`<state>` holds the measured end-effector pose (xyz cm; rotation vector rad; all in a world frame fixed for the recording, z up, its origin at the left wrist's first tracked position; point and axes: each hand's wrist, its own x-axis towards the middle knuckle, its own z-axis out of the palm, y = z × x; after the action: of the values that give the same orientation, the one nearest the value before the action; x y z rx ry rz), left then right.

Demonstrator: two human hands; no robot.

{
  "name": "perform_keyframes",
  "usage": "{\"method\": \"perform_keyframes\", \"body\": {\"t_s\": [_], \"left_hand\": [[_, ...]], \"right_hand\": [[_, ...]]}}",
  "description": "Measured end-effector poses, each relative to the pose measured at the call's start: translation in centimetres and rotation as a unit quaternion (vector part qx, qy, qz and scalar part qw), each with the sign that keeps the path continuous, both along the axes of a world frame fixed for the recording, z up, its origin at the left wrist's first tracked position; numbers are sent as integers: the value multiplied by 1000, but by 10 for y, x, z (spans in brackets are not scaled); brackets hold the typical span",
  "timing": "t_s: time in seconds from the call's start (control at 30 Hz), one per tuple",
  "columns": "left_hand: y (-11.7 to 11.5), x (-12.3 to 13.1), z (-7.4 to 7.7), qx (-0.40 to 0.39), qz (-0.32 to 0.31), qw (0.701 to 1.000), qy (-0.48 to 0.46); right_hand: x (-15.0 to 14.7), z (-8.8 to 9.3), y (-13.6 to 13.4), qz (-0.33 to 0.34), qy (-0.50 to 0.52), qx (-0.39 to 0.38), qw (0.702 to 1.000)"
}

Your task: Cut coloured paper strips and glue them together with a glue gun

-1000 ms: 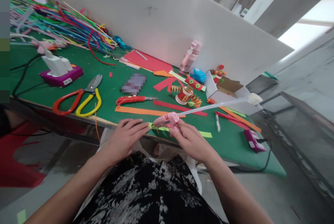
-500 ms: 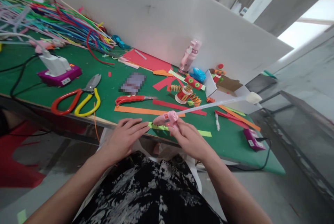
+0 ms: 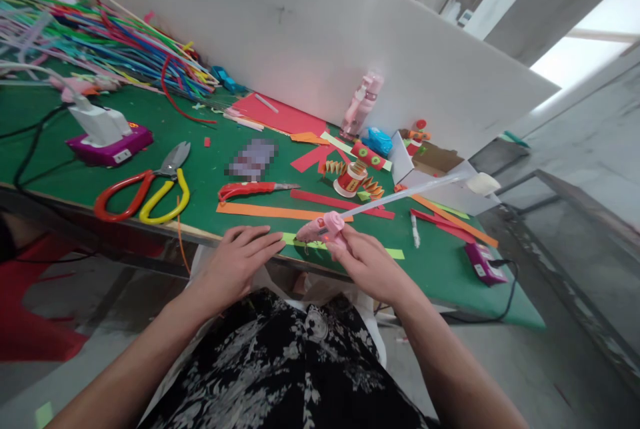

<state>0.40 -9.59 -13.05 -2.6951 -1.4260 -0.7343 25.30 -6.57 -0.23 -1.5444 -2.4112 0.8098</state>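
Observation:
My right hand (image 3: pixel 370 263) is wrapped round a pink hot glue gun (image 3: pixel 323 227), with a long translucent glue stick (image 3: pixel 400 197) reaching out of its back towards the upper right. The gun's nozzle hovers low over, or touches, a yellow-green paper strip (image 3: pixel 395 253) along the table's front edge; which of the two I cannot tell. Flat on the strip's left end lie the stretched fingers of my left hand (image 3: pixel 243 255). Just beyond are an orange strip (image 3: pixel 260 210), a red strip (image 3: pixel 340 202) and a red-handled knife (image 3: pixel 250 189).
Pliers-like cutters (image 3: pixel 173 162) with red and yellow handles lie left, near a purple power socket (image 3: pixel 113 149). A paper figure (image 3: pixel 350 179) stands behind the strips, beside a white box (image 3: pixel 435 169). Pipe cleaners (image 3: pixel 125 49) pile up at the back left. Another purple socket (image 3: pixel 483 262) sits right.
The glue gun has shifted a little to the right along the green strip in my right hand. My left hand stays on the strip's left end. The view has moved slightly.

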Motion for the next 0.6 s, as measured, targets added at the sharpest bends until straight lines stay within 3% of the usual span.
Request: {"method": "perform_keyframes", "body": {"t_s": [0.33, 0.6], "left_hand": [[0, 0, -1, 14, -2, 1000, 0], [0, 0, 9, 27, -2, 999, 18]], "right_hand": [[14, -3, -2, -17, 11, 24, 1000], [31, -1, -3, -25, 0, 15, 1000]]}}
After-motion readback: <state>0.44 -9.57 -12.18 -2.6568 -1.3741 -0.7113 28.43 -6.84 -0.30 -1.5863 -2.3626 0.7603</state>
